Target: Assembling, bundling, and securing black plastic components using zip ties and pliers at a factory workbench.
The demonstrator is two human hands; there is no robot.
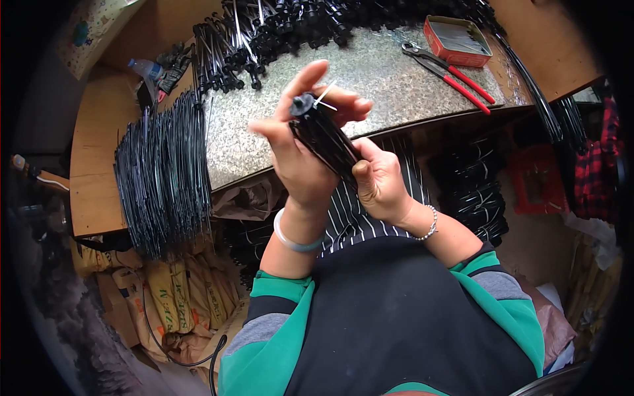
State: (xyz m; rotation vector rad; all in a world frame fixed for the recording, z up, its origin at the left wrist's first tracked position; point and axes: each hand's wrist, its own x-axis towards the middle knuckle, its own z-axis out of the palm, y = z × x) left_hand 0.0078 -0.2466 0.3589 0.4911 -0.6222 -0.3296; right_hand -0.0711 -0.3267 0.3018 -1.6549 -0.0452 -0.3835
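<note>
Above my lap, just in front of the bench (396,79), I hold a bundle of thin black rods (327,142) between both hands. My left hand (297,155) wraps around its upper half, fingers (300,82) closed on it, with the forefinger stretched up past the bundle's top end. My right hand (382,181) grips the lower end, fingers curled tight round it. The bundle tilts, its top toward the bench and its bottom toward my right wrist. It looks dark and glossy, many slim rods packed together, capped by small black knobs, with a thin white tie (325,99) sticking out at the top, touching my left fingertips. Red-handled pliers (456,74) lie well apart on the bench.
</note>
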